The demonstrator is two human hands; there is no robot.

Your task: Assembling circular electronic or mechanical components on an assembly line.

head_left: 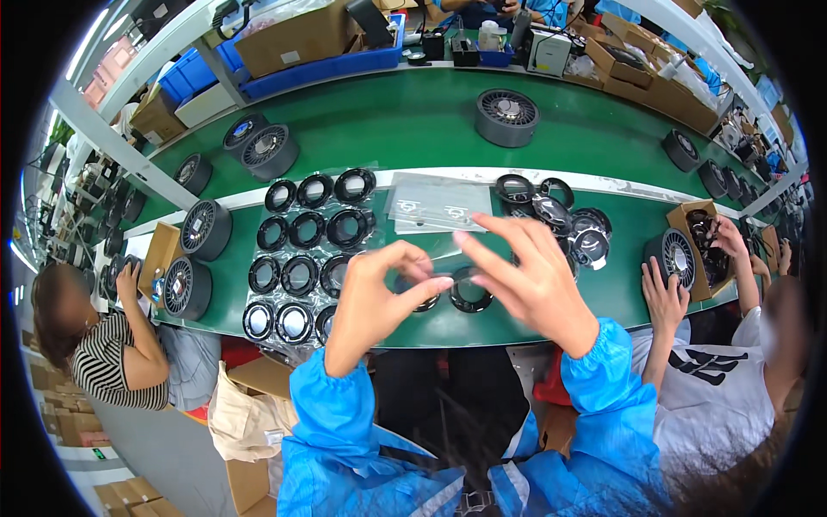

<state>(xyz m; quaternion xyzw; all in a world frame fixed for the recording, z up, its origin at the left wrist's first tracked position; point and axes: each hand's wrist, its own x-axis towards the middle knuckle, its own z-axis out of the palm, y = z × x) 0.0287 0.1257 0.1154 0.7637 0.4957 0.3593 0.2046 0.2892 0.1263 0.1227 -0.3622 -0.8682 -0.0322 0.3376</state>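
Note:
My left hand (370, 297) is closed in a pinch, thumb and index finger almost together; something thin and clear may be between them, but I cannot make it out. Opposite it, my right hand (538, 280) has its fingers stretched and spread, holding nothing I can see. Both hover over the green bench near its front edge. Below them lie a black ring (471, 293) and another one partly hidden by the left hand. Beyond the fingers lies a stack of clear film sheets (439, 204).
Rows of black rings (301, 274) with clear centres lie on plastic at left. More black rings (551, 211) are piled at right. Grey wheel-shaped units (508, 116) stand on the green surface beyond. Co-workers sit on both sides; the right one touches a wheel unit (672, 257) and a carton (689, 211).

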